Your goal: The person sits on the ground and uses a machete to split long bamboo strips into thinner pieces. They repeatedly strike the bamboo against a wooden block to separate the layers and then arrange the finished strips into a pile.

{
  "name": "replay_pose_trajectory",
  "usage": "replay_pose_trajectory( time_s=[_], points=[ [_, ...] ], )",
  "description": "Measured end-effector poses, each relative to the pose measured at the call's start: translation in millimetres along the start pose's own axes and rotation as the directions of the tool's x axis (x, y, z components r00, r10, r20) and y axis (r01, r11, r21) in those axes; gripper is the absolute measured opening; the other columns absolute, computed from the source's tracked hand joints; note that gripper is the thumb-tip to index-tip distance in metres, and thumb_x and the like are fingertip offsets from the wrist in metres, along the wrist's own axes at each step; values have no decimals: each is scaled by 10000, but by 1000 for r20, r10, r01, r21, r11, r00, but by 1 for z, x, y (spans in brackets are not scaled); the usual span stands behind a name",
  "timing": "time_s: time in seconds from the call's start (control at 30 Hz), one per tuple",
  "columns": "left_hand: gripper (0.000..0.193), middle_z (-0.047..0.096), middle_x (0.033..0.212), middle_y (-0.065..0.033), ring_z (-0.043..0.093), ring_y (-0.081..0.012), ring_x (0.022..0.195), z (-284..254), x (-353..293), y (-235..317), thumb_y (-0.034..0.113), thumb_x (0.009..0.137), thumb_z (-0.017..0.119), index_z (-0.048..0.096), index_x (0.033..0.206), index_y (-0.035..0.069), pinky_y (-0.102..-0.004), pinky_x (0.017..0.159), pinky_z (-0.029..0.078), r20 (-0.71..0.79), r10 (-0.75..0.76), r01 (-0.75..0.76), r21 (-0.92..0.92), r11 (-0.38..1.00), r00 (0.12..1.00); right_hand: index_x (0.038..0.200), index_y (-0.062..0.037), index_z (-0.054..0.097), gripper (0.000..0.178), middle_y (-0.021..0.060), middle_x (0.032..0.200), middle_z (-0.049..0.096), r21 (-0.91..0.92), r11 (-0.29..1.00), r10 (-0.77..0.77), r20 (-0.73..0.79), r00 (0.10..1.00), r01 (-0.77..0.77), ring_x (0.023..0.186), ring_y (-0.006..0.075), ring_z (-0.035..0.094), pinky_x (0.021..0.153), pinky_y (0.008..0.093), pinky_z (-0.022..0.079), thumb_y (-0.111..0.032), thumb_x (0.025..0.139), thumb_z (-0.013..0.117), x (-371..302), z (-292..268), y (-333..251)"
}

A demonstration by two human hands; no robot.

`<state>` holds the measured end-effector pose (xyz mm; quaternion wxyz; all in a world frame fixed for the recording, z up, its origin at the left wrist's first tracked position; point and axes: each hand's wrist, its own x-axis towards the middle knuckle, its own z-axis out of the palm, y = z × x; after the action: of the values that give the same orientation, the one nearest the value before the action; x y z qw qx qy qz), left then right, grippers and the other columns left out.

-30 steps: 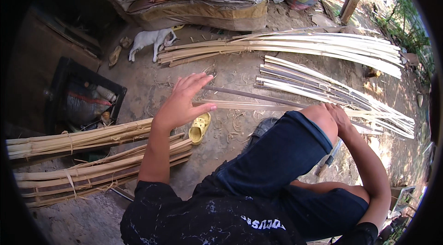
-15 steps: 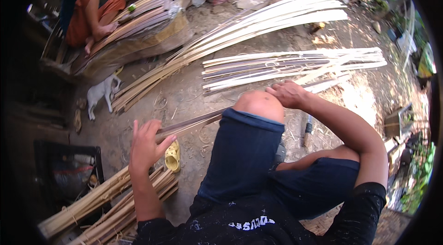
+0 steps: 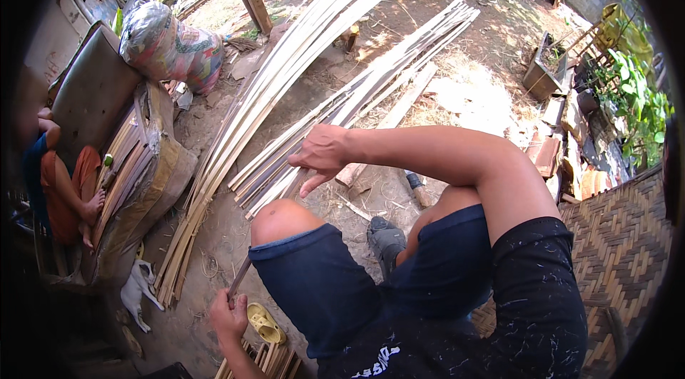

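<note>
- Setting: shaded earthen floor (image 3: 221, 243) opening onto a sunlit yard; bright glare there could hide thin stock.
- Worn padded seat (image 3: 168, 172), far left, bearing a seated person (image 3: 68, 186); well apart from both hands.
- Long pale bundle (image 3: 257, 101), fanned at its far end. Its loose tips could scatter if kicked.
- Darker mixed bundle (image 3: 357, 104), passing just beyond the right hand. Likely fault: a moving strip end catches among these pieces.
- White cat (image 3: 135, 293) lying left of the clog. If it got up, it could disturb the near ends of the pale bundle.
- Right hand (image 3: 321, 153) beyond the bare knee (image 3: 285, 221): fingers partly curled, thumb apart. Cannot tell whether they grip anything.
- Left hand (image 3: 230, 318) low, near the yellow clog (image 3: 265, 323): fingers closed around a strip.
- Handled tool (image 3: 422, 196) on the ground near the dark shoe (image 3: 385, 240); a careless step could strike it.
- Dark strip (image 3: 240, 275), running from left hand up toward the knee, far end obscured. Risks, judged: slipping off if only one hand secures it; splinters or edge cuts if drawn through bare fingers.
</note>
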<state>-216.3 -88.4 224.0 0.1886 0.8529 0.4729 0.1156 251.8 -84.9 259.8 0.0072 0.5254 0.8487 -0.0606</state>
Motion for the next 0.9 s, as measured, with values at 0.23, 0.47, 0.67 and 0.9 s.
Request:
replay_pose_trajectory(
  time_s=[0.23,0.47,0.67,0.9],
  points=[
    [427,496,623,-54,483,-158,584,67,21,-64,344,1052,503,521,788,10,-355,550,395,-41,-31,14,-355,935,999,778,-50,632,724,155,621,635,-44,996,73,-143,987,-80,656,383,666,585,480,525,-745,886,462,20,-39,-17],
    [368,656,730,-80,596,-174,662,79,49,-61,333,988,616,646,829,2,-365,606,460,34,-96,95,-664,742,995,781,-79,648,698,145,629,640,-47,993,111,-27,994,-112,668,375,662,576,469,509,-720,934,417,9,-50,22],
    [376,660,730,-105,615,-194,678,90,80,-34,360,989,602,668,853,15,-386,623,465,206,-121,192,-367,910,971,748,-58,633,693,170,643,637,54,994,102,-38,994,-99,671,402,643,615,498,510,-665,975,387,-24,39,94],
    [392,665,730,-134,637,-217,697,107,101,-4,391,989,586,695,880,31,-411,642,471,414,-196,196,44,980,889,898,-54,713,700,176,908,692,296,916,292,-36,956,-269,917,378,662,841,514,502,-657,982,366,-40,166,94]
  ],
)
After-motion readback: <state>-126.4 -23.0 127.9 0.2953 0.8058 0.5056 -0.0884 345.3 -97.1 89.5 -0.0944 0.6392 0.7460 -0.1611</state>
